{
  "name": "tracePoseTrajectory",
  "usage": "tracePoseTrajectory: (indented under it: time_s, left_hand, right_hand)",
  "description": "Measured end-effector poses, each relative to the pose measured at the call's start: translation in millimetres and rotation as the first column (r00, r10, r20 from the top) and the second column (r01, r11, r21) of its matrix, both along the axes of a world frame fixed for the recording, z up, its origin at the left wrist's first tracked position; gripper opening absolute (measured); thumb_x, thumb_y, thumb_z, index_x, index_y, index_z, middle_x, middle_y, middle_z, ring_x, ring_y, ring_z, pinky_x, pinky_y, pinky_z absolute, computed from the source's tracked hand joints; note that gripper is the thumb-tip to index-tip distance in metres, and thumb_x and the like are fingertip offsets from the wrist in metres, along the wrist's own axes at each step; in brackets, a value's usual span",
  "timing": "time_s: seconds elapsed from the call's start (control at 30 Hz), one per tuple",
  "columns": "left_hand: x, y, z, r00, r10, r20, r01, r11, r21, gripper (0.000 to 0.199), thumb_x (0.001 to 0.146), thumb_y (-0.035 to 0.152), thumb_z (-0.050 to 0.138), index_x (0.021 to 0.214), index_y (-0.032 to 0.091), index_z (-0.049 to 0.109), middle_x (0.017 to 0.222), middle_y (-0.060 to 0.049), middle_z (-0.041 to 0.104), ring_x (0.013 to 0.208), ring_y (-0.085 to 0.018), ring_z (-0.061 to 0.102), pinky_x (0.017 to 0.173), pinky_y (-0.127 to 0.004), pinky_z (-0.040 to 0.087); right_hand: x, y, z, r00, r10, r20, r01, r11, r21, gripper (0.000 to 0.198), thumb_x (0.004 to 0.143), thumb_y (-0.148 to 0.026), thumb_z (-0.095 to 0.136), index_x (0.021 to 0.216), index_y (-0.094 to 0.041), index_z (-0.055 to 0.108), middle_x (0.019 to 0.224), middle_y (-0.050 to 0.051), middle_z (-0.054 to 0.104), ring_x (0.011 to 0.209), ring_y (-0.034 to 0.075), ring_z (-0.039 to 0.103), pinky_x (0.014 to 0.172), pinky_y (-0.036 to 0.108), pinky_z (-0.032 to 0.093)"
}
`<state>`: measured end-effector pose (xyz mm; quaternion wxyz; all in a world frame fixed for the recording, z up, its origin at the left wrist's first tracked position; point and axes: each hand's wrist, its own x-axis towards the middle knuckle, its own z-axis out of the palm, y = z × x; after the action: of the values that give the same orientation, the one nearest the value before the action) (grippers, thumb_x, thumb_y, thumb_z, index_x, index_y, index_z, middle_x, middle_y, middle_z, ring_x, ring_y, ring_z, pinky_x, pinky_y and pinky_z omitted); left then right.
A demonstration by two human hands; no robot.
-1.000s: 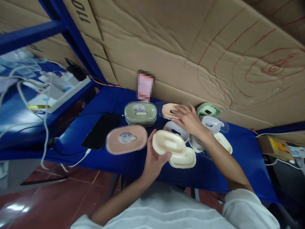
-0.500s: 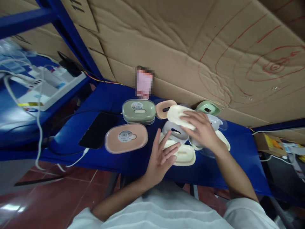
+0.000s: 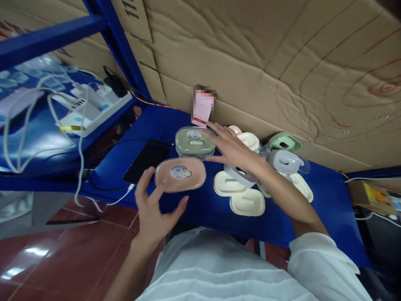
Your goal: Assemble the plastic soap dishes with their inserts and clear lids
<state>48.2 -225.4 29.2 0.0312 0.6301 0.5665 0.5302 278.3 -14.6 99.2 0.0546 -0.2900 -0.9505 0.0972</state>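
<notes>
My left hand (image 3: 156, 209) is open, fingers spread over the near left edge of a pink oval lidded box (image 3: 191, 179) with a round label. Whether the fingertips touch it I cannot tell. Behind that box sits a green lidded box (image 3: 184, 146), also labelled. My right hand (image 3: 228, 146) reaches across with spread fingers at the green box's right side, holding nothing. Under and beside the right forearm lie cream lids (image 3: 247, 202), a grey lid with a slot (image 3: 241, 175), another grey piece (image 3: 285, 162) and a green piece (image 3: 283, 143). A cream lid (image 3: 249, 141) rests behind the right hand.
A black phone (image 3: 145, 161) with a white cable lies left of the boxes. Further left are a power strip (image 3: 97, 108) and looped cables. A cardboard wall (image 3: 238, 54) closes the back of the blue table (image 3: 200, 213). A small cardboard box (image 3: 369, 198) stands at far right.
My right hand has let go of the cream lid, which now lies at the back, and moved left to the green box. My left hand has moved left to the pink box.
</notes>
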Motion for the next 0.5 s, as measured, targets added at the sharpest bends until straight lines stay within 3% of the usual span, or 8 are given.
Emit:
tracePoseTrajectory:
  time_s: [0.07, 0.17, 0.27, 0.3, 0.37, 0.43, 0.5]
  left_hand:
    - [4, 2, 2.4, 1.0, 0.003, -0.002, -0.003, 0.999, 0.054, 0.081, 0.085, 0.014, 0.084, 0.155, 0.037, 0.051, 0.17, -0.003, 0.037, 0.158, -0.035, 0.04, 0.131, -0.055, 0.038]
    - [14, -8, 9.1, 1.0, -0.003, 0.028, -0.002, 0.987, 0.162, 0.075, 0.083, 0.013, 0.084, 0.148, 0.04, 0.058, 0.158, -0.003, 0.049, 0.144, -0.03, 0.055, 0.118, -0.048, 0.053]
    - [33, -19, 22.7, 0.962, -0.202, 0.182, 0.17, 0.969, 0.179, 0.06, 0.091, 0.015, 0.076, 0.145, 0.04, 0.062, 0.133, -0.005, 0.067, 0.112, -0.024, 0.073, 0.088, -0.039, 0.067]
    - [41, -21, 27.0, 0.901, -0.324, 0.29, 0.293, 0.945, 0.146, 0.055, 0.096, 0.018, 0.071, 0.147, 0.039, 0.061, 0.126, -0.006, 0.071, 0.103, -0.023, 0.075, 0.081, -0.037, 0.068]
    - [60, -21, 31.9, 0.667, -0.481, 0.569, 0.543, 0.837, 0.07, 0.052, 0.103, 0.028, 0.067, 0.152, 0.041, 0.055, 0.13, -0.008, 0.072, 0.098, -0.022, 0.077, 0.077, -0.035, 0.069]
    - [79, -15, 30.5, 0.382, -0.467, 0.797, 0.734, 0.677, 0.046, 0.072, 0.1, 0.041, 0.073, 0.163, 0.045, 0.038, 0.15, -0.012, 0.062, 0.106, -0.026, 0.078, 0.082, -0.039, 0.07]
    - [95, -5, 25.5, 0.178, -0.363, 0.915, 0.821, 0.568, 0.066, 0.102, 0.091, 0.051, 0.083, 0.169, 0.047, 0.018, 0.166, -0.015, 0.046, 0.125, -0.034, 0.072, 0.096, -0.049, 0.067]
  right_hand:
    - [-21, 10, 0, 1.0, 0.004, 0.019, -0.003, 0.999, -0.052, 0.089, 0.095, -0.046, 0.078, 0.169, -0.028, 0.034, 0.18, 0.009, 0.023, 0.162, 0.036, 0.031, 0.13, 0.058, 0.031]
    - [-28, 12, 10, 0.999, -0.034, -0.01, 0.033, 0.993, -0.11, 0.082, 0.093, -0.04, 0.081, 0.164, -0.025, 0.043, 0.174, 0.011, 0.037, 0.154, 0.033, 0.045, 0.127, 0.051, 0.041]
    - [-1, -6, 28, 0.98, -0.142, -0.136, 0.129, 0.986, -0.104, 0.074, 0.094, -0.048, 0.078, 0.16, -0.03, 0.05, 0.168, 0.01, 0.045, 0.154, 0.034, 0.046, 0.127, 0.054, 0.04]
    - [14, -17, 35, 0.965, -0.187, -0.184, 0.17, 0.98, -0.105, 0.075, 0.094, -0.053, 0.076, 0.16, -0.032, 0.049, 0.167, 0.01, 0.046, 0.155, 0.035, 0.045, 0.128, 0.056, 0.039]
    - [48, -43, 47, 0.931, -0.258, -0.256, 0.23, 0.964, -0.136, 0.083, 0.091, -0.061, 0.077, 0.163, -0.034, 0.045, 0.165, 0.011, 0.049, 0.154, 0.037, 0.045, 0.127, 0.059, 0.04]
    - [80, -73, 54, 0.917, -0.277, -0.286, 0.225, 0.953, -0.2, 0.091, 0.086, -0.064, 0.081, 0.163, -0.036, 0.043, 0.162, 0.012, 0.052, 0.151, 0.038, 0.049, 0.126, 0.059, 0.042]
    - [107, -102, 55, 0.926, -0.262, -0.273, 0.184, 0.942, -0.28, 0.093, 0.081, -0.064, 0.086, 0.161, -0.037, 0.047, 0.162, 0.012, 0.053, 0.15, 0.037, 0.051, 0.126, 0.057, 0.043]
